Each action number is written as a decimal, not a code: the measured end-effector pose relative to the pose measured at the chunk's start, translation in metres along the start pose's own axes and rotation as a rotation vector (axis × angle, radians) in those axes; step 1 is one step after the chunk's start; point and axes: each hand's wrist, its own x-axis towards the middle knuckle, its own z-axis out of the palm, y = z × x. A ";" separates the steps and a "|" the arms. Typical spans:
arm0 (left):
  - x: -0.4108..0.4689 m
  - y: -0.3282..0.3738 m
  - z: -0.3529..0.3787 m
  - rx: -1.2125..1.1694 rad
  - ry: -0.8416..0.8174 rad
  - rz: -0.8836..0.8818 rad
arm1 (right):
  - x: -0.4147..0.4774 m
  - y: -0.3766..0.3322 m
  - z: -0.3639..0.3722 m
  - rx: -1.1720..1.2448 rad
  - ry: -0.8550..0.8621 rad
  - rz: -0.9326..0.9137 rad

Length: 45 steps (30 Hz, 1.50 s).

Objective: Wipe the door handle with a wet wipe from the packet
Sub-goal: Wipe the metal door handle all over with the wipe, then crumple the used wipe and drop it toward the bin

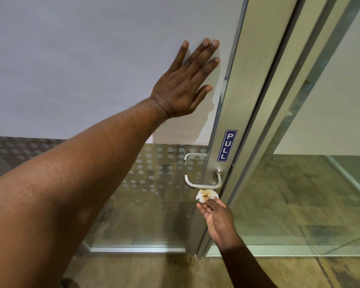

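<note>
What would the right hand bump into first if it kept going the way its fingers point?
Probably the silver metal lever door handle: the right hand points up at it from just below, with the crumpled, brown-stained white wipe leading. Depth is unclear.

two hands: left hand (182,84) and right hand (217,220). one wet wipe (206,195), one door handle (203,181) on this side. one pull sticker (227,145).

Left arm extended forward-up, left hand (183,84) flat, fingers spread, palm pressed against surface. Right arm reaching up from below, right hand (216,217) palm up, fingertips (208,202) pinched together, gripping small item.
</note>
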 end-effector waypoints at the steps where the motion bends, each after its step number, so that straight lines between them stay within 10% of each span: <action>1: 0.000 0.001 -0.002 -0.016 -0.005 0.001 | -0.003 0.000 -0.001 -0.020 -0.010 -0.005; 14: -0.082 0.097 -0.019 -0.350 -0.066 0.017 | -0.035 -0.023 0.018 -0.175 -0.202 -0.142; 21: -0.186 0.149 -0.016 -0.444 -0.302 -0.166 | -0.047 -0.030 0.032 -0.208 -0.292 -0.138; 34: -0.252 0.166 -0.054 -0.364 -0.307 -0.415 | -0.064 0.002 0.049 -0.012 -0.409 0.017; 45: -0.281 0.154 -0.081 -0.343 -0.257 -0.689 | -0.081 0.039 0.074 -0.337 -0.611 -0.045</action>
